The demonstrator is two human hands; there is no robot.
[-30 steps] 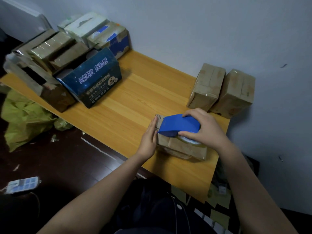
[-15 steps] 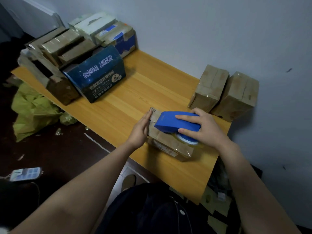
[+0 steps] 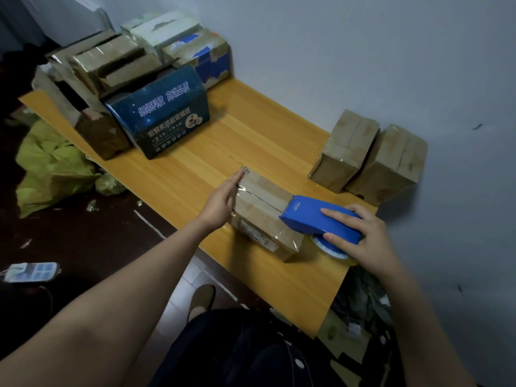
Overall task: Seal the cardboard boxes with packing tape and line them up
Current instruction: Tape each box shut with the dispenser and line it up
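Far out to the left of the left hand, a green bag (image 3: 50,169) lies on the floor. A dark blue printed box (image 3: 162,115) stands on the wooden table (image 3: 251,146), in front of a cluster of other cartons.

The left hand (image 3: 223,199) has not moved: its fingers are straight and together, and the palm presses flat against the left end of the cardboard box (image 3: 262,208), which lies between the two hands.

A second ago the blue tape dispenser (image 3: 315,219) sat over the box's left end, close to the left hand. It has since been drawn across to the right edge, and a strip of clear tape now runs along the top seam. The right hand (image 3: 360,238) grips the dispenser, with fingers over its top and the thumb at its side above the tape roll (image 3: 332,251).

Beyond the right hand, two taped boxes (image 3: 368,155) stand side by side, touching, against the wall.
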